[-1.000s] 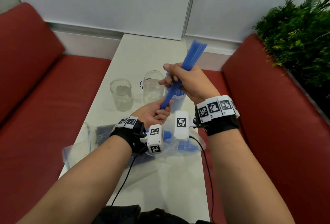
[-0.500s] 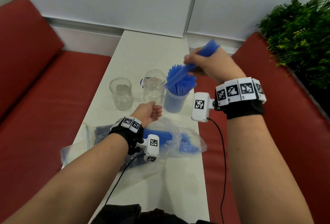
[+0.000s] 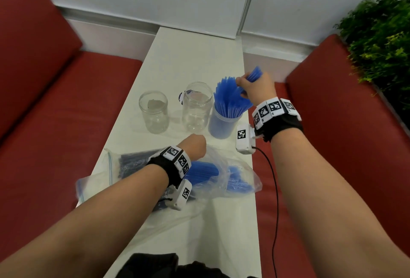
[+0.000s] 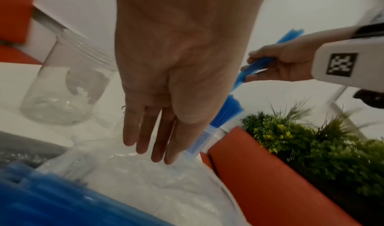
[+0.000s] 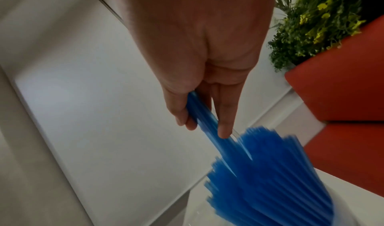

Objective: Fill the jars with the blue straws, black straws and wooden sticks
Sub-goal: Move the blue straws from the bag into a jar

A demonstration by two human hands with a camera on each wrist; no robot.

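White bench [image 3: 195, 60] between red seats [image 3: 66, 104], pale wall behind, green plant [image 3: 381, 40] at right.

Right hand [image 3: 255, 88]: grip closed around a small bundle of blue straws [image 3: 255, 73], thumb on one side and fingers [image 5: 224, 127] on the other; bundle tilted, lower ends already down among the straws fanned out of the blue-filled jar [image 3: 224, 122]. Release not yet made.

Left hand [image 4: 178, 85]: grip slack, fingers straight, holding nothing; poised just above the clear bag of blue straws [image 3: 213, 175] at the near end of the bench.

Changed against a second ago: bundle formerly held by both hands and upright above the jars; now carried by the right alone, lowered and angled into the right-hand jar. Left hand dropped away toward the bag. Head view also pitched lower and closer.

Meaning for the task, as a judgement: one more load of blue nearly delivered; jar close to full.

Still outstanding: middle jar [image 3: 197, 107] and left jar [image 3: 154, 111] both empty; black straws [image 3: 131, 162] bagged beside the blue. Wooden sticks not made out anywhere.
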